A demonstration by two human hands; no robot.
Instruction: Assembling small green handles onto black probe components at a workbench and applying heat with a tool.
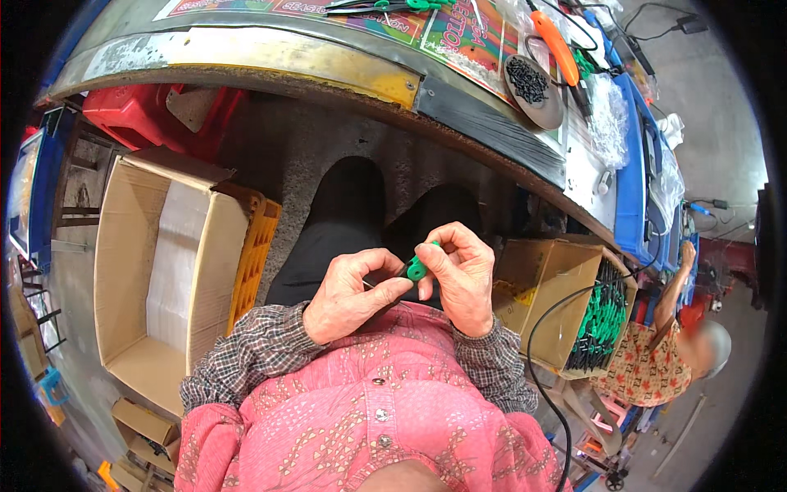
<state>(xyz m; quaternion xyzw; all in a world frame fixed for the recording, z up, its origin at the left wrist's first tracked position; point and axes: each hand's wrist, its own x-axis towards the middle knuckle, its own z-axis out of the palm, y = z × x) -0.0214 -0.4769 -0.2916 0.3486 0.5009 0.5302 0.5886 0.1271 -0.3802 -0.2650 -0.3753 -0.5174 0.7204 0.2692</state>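
Observation:
Over my lap I hold a small green plastic part (416, 269) with a rounded, looped end. My left hand (351, 293) is closed, its thumb and forefinger pinching the part's left side. From the other side the thumb and fingers of my right hand (461, 277) grip its upper end. Much of the part is hidden behind my fingertips, and its exact kind is unclear. To my right a cardboard box (537, 307) holds many long black pieces with green parts (602, 316).
The workbench (287, 57) curves ahead, bearing a dish of small black pieces (526, 79), an orange power screwdriver (557, 45) and blue trays (635, 189). An open carton (131, 271) stands left by an orange crate (252, 254). A cable (533, 344) hangs right; another person (648, 361) sits beyond.

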